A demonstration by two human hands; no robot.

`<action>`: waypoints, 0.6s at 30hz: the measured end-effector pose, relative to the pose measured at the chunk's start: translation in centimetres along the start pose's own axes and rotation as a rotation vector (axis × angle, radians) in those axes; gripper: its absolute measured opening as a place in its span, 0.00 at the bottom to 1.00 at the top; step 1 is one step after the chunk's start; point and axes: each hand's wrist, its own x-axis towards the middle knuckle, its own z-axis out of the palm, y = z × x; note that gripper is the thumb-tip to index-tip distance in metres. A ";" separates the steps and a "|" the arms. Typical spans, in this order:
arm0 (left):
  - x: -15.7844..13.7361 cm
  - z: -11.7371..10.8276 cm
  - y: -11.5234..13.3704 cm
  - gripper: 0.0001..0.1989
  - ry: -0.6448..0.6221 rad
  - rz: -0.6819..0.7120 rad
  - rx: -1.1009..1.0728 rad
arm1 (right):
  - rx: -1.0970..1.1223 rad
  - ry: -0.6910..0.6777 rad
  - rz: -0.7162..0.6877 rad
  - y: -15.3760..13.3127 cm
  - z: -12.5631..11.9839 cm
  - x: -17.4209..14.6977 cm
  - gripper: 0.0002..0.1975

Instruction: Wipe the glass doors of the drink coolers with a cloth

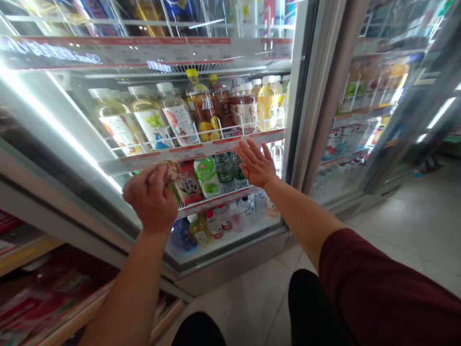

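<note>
Beige and crumpled, one blurred bundle (172, 170) sits gripped in my curled left hand (155, 194), just left of one red pack (188, 183) and one green pack (208, 179), while my right hand (257, 166), fingers spread, is lower right of two yellow-capped bottles (199, 101).

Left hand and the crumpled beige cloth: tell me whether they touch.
Touching: the head view shows the left hand closed on the crumpled beige cloth, part of which sticks out.

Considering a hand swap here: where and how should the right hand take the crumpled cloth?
Probably pinch the crumpled cloth where it bunches out past the left hand, bringing the right hand in from the right: that soft bulge is exposed there, while the fist covers the rest.
</note>
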 end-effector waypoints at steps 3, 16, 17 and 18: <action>0.3 0.1 0.1 0.22 0.060 0.005 0.043 | -0.002 -0.004 0.015 -0.1 0.0 0.0 0.36; -0.2 0.3 -1.2 0.23 0.047 0.108 0.062 | -0.010 0.012 0.007 -0.1 0.1 0.0 0.34; 1.1 0.1 -1.7 0.25 0.174 0.027 0.087 | -0.013 0.016 0.005 -0.1 0.1 0.0 0.34; 2.1 0.0 -2.0 0.27 0.276 -0.053 0.106 | -0.015 0.020 0.001 -0.1 0.1 0.0 0.33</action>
